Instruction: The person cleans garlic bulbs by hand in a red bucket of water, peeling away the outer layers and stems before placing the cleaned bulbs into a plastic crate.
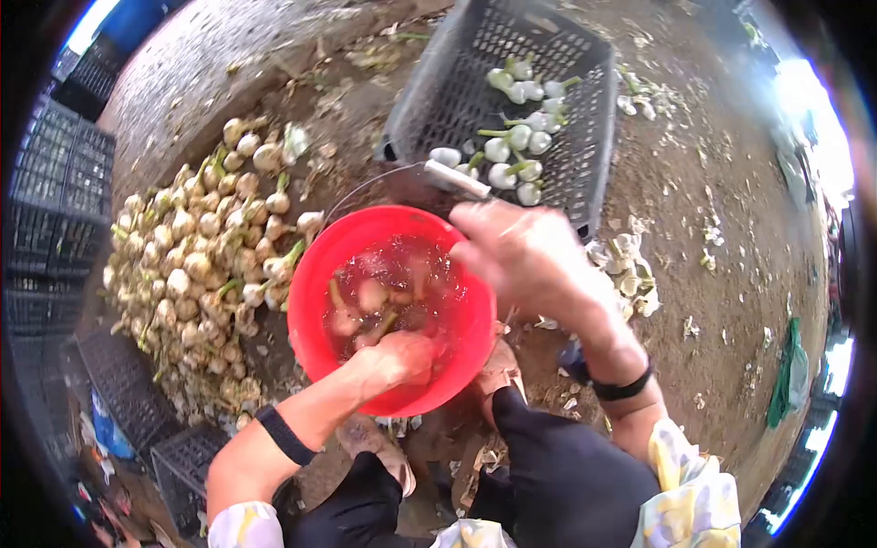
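Observation:
A red bucket (306, 320) of murky water stands between my feet. In the water lie several bulbs (373, 295) with stem stubs, onion-like in look. My left hand (400, 357) reaches over the near rim into the water; its fingers are under the surface and hidden. Above the right rim is my right hand (521, 247), blurred by motion, so its fingers do not show clearly. The bucket's wire handle with a white grip (457, 179) leans towards the crate, just beyond my right hand.
A black plastic crate (598, 110) behind the bucket holds several cleaned white bulbs (518, 137). A large heap of unpeeled bulbs (196, 265) lies left. Peelings (630, 274) litter the ground at right. Stacked crates (55, 192) stand far left; a green bag (787, 379) lies far right.

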A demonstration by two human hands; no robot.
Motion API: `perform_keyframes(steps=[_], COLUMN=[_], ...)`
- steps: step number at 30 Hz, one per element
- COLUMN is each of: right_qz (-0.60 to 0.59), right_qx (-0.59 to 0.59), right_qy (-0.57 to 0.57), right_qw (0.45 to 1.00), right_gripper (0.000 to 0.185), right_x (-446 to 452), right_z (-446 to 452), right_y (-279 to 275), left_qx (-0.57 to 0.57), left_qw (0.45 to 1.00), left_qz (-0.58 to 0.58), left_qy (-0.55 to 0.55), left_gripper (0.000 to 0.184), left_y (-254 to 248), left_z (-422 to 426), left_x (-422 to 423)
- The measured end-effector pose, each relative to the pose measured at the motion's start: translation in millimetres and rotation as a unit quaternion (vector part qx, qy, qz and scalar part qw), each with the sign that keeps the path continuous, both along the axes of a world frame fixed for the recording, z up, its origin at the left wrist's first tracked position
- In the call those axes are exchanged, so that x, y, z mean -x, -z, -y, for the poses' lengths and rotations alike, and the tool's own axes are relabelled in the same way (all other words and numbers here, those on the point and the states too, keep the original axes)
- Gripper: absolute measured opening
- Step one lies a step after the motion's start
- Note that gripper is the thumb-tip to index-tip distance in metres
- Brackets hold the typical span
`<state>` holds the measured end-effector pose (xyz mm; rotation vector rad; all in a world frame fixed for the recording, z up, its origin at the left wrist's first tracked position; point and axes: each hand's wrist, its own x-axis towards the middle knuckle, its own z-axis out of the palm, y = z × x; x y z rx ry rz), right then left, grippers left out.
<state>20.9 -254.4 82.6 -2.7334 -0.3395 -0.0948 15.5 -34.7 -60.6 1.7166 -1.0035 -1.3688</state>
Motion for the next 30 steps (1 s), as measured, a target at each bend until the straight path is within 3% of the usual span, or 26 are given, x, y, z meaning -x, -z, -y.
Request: perform_keyframes(steps=[1, 2, 6, 8, 9, 10, 11, 12, 13, 14, 16, 17, 18, 20, 22, 25, 26, 28, 30], right_qz=[-0.050, -0.085, -0.079, -0.003, 0.004, 0.051, -0.006, -0.065, -0.156, -0.242, -0.222, -0.223, -0.228, -0.231, -0.226, -0.306, -0.307, -0.287, -0.294], right_qx=[-0.004, -0.014, -0.068, -0.153, -0.198, -0.228, -0.319, -0.406, -0.467, -0.481, -0.453, -0.429, -0.428, -0.476, -0.509, -0.515, -0.514, -0.511, -0.521], right_qy=[-0.007, -0.020, -0.009, 0.029, 0.064, 0.072, 0.079, 0.082, 0.087, 0.061, 0.004, -0.008, -0.012, 0.013, 0.020, 0.061, 0.059, 0.048, 0.045], right_qw=[0.999, 0.996, 0.995, 0.988, 0.978, 0.970, 0.944, 0.908, 0.866, 0.841, 0.863, 0.875, 0.874, 0.848, 0.830, 0.799, 0.799, 0.809, 0.800], right_gripper=[0.018, 0.019, 0.025, 0.024, 0.022, 0.017, 0.016, 0.014, 0.013, 0.013, 0.016, 0.022, 0.022, 0.025, 0.022, 0.013, 0.013, 0.012, 0.011], right_x=[9.1, 15.0, 27.9, 28.2, 26.8, 24.1, 24.8, 24.2, 25.8, 24.5, 22.3, 19.4, 17.4, 12.7, 11.4, 7.3, 6.2, 4.4, 2.2], right_z=[1.5, 1.3, 11.2, 14.8, 13.4, 14.5, 12.6, 7.1, -4.0, -14.3, -41.8, -51.7, -58.6, -69.0, -75.4, -80.2, -83.6, -88.2, -92.3], right_y=[9.9, 15.0, 17.4, 16.3, 8.8, 9.8, 9.1, 6.3, 3.1, -1.2, 10.8, 20.1, 25.1, 31.9, 42.0, 28.8, 30.4, 35.8, 39.3], left_qx=[-0.045, -0.041, -0.098, -0.131, -0.158, -0.181, -0.147, -0.032, 0.041, 0.116, 0.194, 0.258, 0.258, 0.269, 0.275, 0.243, 0.243, 0.216, 0.226], left_qw=[0.953, 0.952, 0.984, 0.989, 0.979, 0.939, 0.893, 0.832, 0.793, 0.748, 0.704, 0.682, 0.679, 0.664, 0.658, 0.721, 0.720, 0.798, 0.784], left_qz=[0.285, 0.286, 0.140, 0.067, -0.035, -0.134, -0.229, -0.363, -0.396, -0.423, -0.452, -0.498, -0.498, -0.444, -0.455, -0.303, -0.303, -0.028, 0.036], left_qy=[0.094, 0.102, 0.047, 0.012, -0.124, -0.259, -0.359, -0.417, -0.461, -0.499, -0.512, -0.469, -0.474, -0.537, -0.534, -0.574, -0.575, -0.563, -0.576], left_gripper=[0.047, 0.047, 0.042, 0.040, 0.038, 0.037, 0.022, 0.024, 0.028, 0.032, 0.038, 0.037, 0.037, 0.044, 0.044, 0.056, 0.056, 0.057, 0.057], left_y=[11.7, 14.8, 19.8, 18.4, -7.3, -40.0, -51.7, -62.0, -76.1, -86.0, -84.7, -82.7, -83.4, -93.2, -96.8, -99.9, -97.2, -89.3, -90.3], left_z=[13.3, 17.8, 6.5, 0.5, 4.8, 7.5, -1.5, -14.1, -19.2, -21.3, -28.4, -30.4, -30.4, -28.0, -37.7, -46.6, -48.6, -48.0, -46.8], left_x=[7.5, 8.3, 1.0, -4.3, -8.4, -14.4, -17.7, -22.4, -21.2, -19.0, -9.5, -8.0, -3.5, 3.2, 3.1, 7.6, 9.7, 15.5, 19.2])
